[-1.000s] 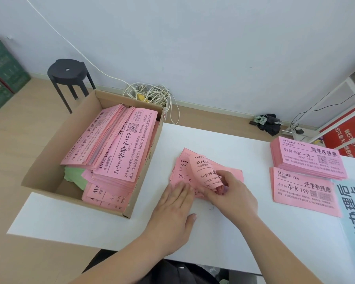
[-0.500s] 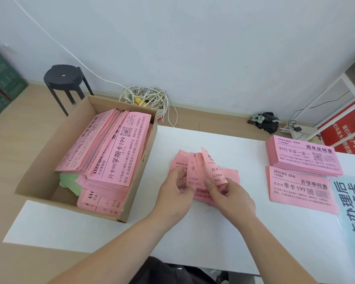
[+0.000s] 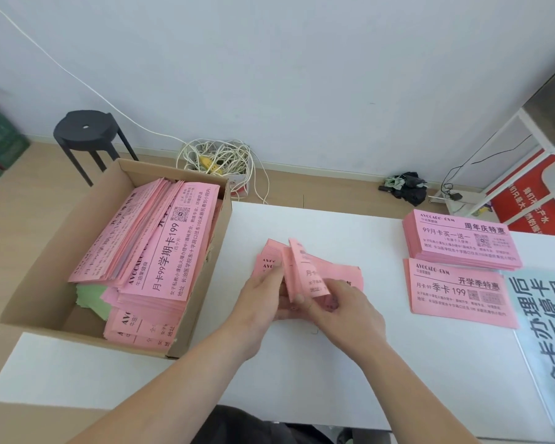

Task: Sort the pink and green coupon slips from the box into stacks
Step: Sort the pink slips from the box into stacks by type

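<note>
A loose bunch of pink slips (image 3: 340, 277) lies at the middle of the white table (image 3: 302, 363). My right hand (image 3: 346, 312) pinches one pink slip (image 3: 302, 270) and lifts its near end. My left hand (image 3: 260, 299) holds the left side of the bunch, fingers curled round its edge. A cardboard box (image 3: 45, 283) at the left holds many pink slips (image 3: 161, 248) and some green slips (image 3: 92, 298) underneath. Two sorted pink stacks lie at the right: a thick one (image 3: 462, 240) and a thin one (image 3: 458, 293).
A pale blue printed sheet (image 3: 545, 331) lies at the table's right edge. On the floor behind are a black stool (image 3: 87, 129), a coil of white cable (image 3: 218, 158), dark clutter (image 3: 404, 187) and a white rack with a red sign (image 3: 532, 193).
My left hand went from lying flat on the table to gripping the bunch's left side. My right hand has lifted one slip more upright.
</note>
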Available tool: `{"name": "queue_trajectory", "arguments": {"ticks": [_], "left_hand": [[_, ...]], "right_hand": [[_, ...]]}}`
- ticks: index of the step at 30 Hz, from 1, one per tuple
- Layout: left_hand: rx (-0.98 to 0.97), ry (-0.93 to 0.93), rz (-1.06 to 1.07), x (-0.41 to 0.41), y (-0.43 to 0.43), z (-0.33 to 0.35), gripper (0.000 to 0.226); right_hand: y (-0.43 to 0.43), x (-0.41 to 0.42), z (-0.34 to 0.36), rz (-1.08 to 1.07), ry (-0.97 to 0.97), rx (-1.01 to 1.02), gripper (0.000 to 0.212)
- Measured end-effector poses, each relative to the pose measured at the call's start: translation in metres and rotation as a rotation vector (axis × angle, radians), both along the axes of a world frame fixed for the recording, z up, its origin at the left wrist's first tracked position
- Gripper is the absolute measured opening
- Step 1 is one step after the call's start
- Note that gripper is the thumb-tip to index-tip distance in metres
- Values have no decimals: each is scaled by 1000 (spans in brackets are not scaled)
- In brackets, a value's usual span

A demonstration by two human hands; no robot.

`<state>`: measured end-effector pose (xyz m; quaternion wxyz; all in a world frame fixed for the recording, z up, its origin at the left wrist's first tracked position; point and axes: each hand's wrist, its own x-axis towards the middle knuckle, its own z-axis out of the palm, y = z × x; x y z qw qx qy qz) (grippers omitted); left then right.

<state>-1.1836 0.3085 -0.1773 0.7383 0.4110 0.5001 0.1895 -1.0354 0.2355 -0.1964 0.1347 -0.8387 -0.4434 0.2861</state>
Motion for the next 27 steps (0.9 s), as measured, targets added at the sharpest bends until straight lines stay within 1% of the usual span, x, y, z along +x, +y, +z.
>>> {"name": "queue_trajectory", "arguments": {"ticks": [1,2,3,4,5,6,7,8,9,10,11,13,14,15,16,17,19,20,21,24,27], "left_hand": [[0,-8,23,0,3,2,50],[26,11,39,-2,6,4,50],[77,56,28,-5,8,2,44],[128,121,14,-5,10,0,34],[184,197,-15,-6,13,-3,24],[224,257,-49,-6,15,-7,20],[245,289,-75,-5,15,-11,23],[257,303,-85,-5,16,-11,26],[275,298,-83,-5,16,-11,27],[303,283,-71,-7,15,-10,26],[330,252,-59,-9,13,-8,26],[365,182,-74,-19,6,-4,26],[379,159,-100,-26,4,-4,27],[396,145,-132,-32,1,-6,27],[420,134,-161,-39,-2,-7,27],[439,120,-181,-45,-4,-8,28],[441,81,-192,-60,-8,-9,29],[440,72,-198,-67,-10,-8,28],[449,79,-207,-74,-13,-8,26],[464,136,-242,-89,-23,-17,17],[472,188,-273,-94,-34,-34,22]], "right_hand": [[0,0,3,48,-1,-36,69],[-2,0,6,88,-7,-73,85],[-2,0,6,127,-22,-95,97],[-1,0,6,161,-45,-118,102],[-1,1,5,188,-58,-131,101],[-1,2,4,191,-55,-138,95],[0,4,1,178,-10,-126,84],[-1,7,-1,116,83,-96,69],[-2,10,-2,3,209,-14,56],[-5,14,-2,-135,297,89,48],[-8,20,-1,-245,305,208,51],[-18,29,4,-342,199,318,74],[-23,31,6,-391,255,316,82],[-28,30,9,-447,378,305,85],[-33,28,12,-484,490,309,80],[-38,25,15,-510,574,332,67],[-49,15,20,-551,632,392,34],[-55,8,24,-569,625,425,23],[-61,1,27,-597,618,457,21],[-77,-16,22,-650,593,509,28],[-88,-31,7,-627,539,463,28]]}}
